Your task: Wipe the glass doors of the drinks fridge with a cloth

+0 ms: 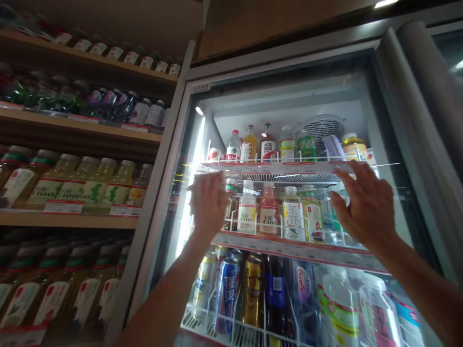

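My left hand [211, 205] is raised in front of the glass door [289, 103] of a drinks fridge, smeared by motion. A pale, blurred cloth [196, 195] appears to lie beneath its fingers, against the glass. Farther right, my right hand [365, 202] is open with fingers spread, at or close to the same pane and holding nothing. Behind the glass, bottles stand on the upper shelf [260, 167] and the middle shelf [289, 247]. Among them are a pink bottle [268, 210] and a white-labelled tea bottle [293, 215]. Whether the right fingertips touch the glass I cannot tell.
Lower in the fridge are a blue can [226, 295], a gold can [253, 289] and large bottles [338, 306] in wire dividers. Left of the metal door frame [159, 188], wooden shelves [72, 219] hold rows of bottles. A thick grey vertical bar [427, 125] runs along the right.
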The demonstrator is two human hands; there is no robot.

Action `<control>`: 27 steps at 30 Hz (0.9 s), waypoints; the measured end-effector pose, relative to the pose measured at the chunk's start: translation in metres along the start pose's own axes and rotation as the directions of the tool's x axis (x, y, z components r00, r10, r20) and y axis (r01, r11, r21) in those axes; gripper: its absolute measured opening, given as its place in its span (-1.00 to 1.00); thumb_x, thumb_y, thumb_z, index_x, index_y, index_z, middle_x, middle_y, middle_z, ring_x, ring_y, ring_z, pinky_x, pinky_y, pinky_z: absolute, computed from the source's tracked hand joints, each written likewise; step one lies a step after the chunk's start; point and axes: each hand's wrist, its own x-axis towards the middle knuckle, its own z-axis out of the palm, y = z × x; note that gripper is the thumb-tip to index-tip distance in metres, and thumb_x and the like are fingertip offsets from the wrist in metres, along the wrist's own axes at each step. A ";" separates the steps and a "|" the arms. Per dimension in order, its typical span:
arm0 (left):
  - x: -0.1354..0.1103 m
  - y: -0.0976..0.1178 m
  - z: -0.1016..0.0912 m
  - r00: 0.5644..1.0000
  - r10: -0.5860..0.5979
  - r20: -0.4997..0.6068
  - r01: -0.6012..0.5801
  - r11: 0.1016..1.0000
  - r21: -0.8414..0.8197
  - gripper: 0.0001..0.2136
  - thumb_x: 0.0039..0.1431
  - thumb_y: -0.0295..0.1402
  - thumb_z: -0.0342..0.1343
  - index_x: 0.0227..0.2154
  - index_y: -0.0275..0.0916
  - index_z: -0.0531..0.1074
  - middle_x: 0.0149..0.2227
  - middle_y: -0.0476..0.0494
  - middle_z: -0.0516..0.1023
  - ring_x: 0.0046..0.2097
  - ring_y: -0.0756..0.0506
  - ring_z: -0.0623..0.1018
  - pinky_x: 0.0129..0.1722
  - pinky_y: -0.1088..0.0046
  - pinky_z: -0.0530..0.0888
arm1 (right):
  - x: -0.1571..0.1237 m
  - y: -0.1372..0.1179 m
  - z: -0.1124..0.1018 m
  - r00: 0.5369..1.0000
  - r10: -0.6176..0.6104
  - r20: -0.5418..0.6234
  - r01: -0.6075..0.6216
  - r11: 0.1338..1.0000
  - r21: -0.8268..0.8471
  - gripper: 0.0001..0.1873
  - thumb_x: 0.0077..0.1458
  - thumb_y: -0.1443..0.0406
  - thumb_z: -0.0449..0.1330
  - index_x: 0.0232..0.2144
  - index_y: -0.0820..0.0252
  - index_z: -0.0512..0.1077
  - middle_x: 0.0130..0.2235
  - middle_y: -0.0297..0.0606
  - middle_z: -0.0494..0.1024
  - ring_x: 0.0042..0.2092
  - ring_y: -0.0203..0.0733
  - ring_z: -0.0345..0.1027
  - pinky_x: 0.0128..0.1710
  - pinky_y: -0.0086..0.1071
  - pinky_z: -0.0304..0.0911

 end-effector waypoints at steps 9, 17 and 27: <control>-0.006 0.046 0.001 0.971 0.219 0.093 -0.213 0.974 -0.072 -0.54 0.22 -0.22 -0.20 0.18 -0.14 0.12 0.25 -0.07 0.15 0.29 -0.20 0.04 0.23 0.01 0.04 | -0.002 -0.001 -0.002 0.998 0.040 -0.054 -0.038 0.998 0.045 -0.51 0.19 0.16 -0.09 0.12 0.24 0.17 0.23 -0.02 0.13 0.27 0.03 -0.07 0.16 -0.03 -0.02; -0.023 0.113 0.002 0.905 0.418 0.080 -0.397 0.898 -0.192 -0.51 0.21 -0.23 -0.16 0.20 -0.13 0.06 0.26 -0.02 0.10 0.30 -0.19 0.00 0.21 0.03 0.10 | -0.009 -0.001 -0.005 1.000 -0.003 0.022 0.003 1.000 -0.020 -0.49 0.21 0.20 -0.14 0.16 0.28 0.11 0.23 -0.03 0.14 0.26 0.04 -0.07 0.15 0.05 -0.05; -0.024 0.146 0.009 0.911 0.409 0.051 -0.389 0.894 -0.223 -0.51 0.21 -0.25 -0.17 0.20 -0.19 0.08 0.26 -0.09 0.11 0.30 -0.22 0.00 0.20 -0.01 0.10 | -0.043 0.032 -0.018 0.978 0.133 -0.161 -0.094 0.968 0.231 -0.47 0.21 0.24 -0.15 0.23 0.09 0.02 0.25 -0.07 0.10 0.26 -0.02 -0.04 0.17 0.00 0.00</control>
